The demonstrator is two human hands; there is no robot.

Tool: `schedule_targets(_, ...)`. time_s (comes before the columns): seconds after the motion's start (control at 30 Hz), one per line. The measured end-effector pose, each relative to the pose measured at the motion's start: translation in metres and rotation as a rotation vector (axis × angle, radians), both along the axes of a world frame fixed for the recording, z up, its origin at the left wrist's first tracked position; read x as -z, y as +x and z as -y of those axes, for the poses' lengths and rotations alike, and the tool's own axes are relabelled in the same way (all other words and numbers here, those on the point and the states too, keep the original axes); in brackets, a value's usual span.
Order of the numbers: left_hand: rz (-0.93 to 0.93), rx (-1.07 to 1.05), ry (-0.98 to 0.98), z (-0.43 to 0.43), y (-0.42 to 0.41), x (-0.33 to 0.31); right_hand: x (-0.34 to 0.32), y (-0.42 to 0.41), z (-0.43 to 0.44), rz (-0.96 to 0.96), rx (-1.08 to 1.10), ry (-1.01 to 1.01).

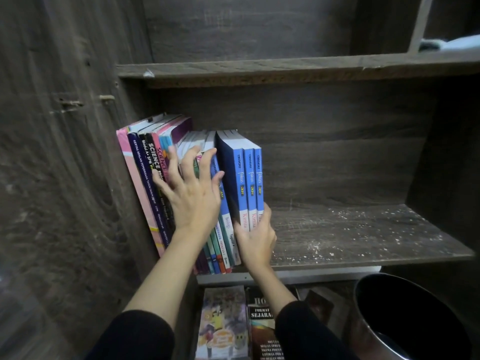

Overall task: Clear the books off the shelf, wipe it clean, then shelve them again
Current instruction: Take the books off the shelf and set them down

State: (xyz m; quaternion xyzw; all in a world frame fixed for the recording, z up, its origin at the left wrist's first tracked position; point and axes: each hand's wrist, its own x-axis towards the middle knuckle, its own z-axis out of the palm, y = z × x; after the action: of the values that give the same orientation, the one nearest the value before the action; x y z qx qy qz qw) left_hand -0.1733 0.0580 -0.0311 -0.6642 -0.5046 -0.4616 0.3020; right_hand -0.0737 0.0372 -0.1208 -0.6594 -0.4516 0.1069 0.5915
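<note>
On the shelf (363, 229), I see my left hand (192, 193) spread open, flat against the leaning books (145, 178) at the shelf's left end. Just right of it, my right hand (255, 239) grips the base of three blue books (249, 183) standing upright.

Blue-spined books (250, 183), a pink book (135, 178), dark speckled wood shelf (363, 229).

left hand (192, 196) on books (155, 178), right hand (255, 240) gripping 3 blue books (249, 183)
</note>
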Motion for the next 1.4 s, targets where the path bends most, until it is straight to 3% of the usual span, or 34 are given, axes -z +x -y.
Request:
schedule_targets(0.33, -0.027, -0.06, 0.017, -0.008, 0.002, 0.001, 0.002, 0.002, 0.009, 0.122, 0.074, 0.096)
schedule_targets(0.53, 0.028, 0.006, -0.083, 0.003, 0.005, -0.003, 0.015, -0.001, 0.039, 0.177, 0.129, 0.285)
schedule_targets(0.6, 0.147, 0.147, -0.163, 0.015, 0.007, -0.005, 0.017, -0.002, 0.047, 0.182, 0.138, 0.313)
schedule_targets(0.7, 0.499, 0.539, -0.206, 0.055, 0.017, 0.004, 0.015, -0.003, 0.058, 0.246, 0.163, 0.323)
schedule_targets(0.77, 0.706, 0.689, -0.243, 0.081, 0.028, 0.017, 0.014, -0.004, 0.058, 0.262, 0.153, 0.332)
schedule_targets(0.9, 0.875, 0.541, -0.521, 0.1, 0.058, 0.016, 0.015, -0.003, 0.062, 0.31, 0.131, 0.279)
schedule_targets(1.03, 0.993, 0.486, -0.467, 0.091, 0.075, 0.007, 0.021, 0.002, 0.064, 0.264, -0.001, 0.157)
schedule_targets(1.1, 1.022, 0.454, -0.457, 0.089, 0.076, 0.007, 0.023, 0.011, 0.073, 0.22, -0.171, 0.133)
schedule_targets(1.23, 1.079, 0.516, -0.428, 0.084, 0.069, 0.02, 0.022, 0.057, 0.084, -0.029, -0.759, -0.007)
schedule_targets(1.3, 1.094, 0.525, -0.421, 0.082, 0.066, 0.025, 0.004, 0.081, 0.064, -0.212, -0.716, -0.026)
schedule_targets(1.4, 1.123, 0.574, -0.417, 0.083, 0.066, 0.028, -0.037, 0.102, 0.016, -0.12, -0.495, -0.128)
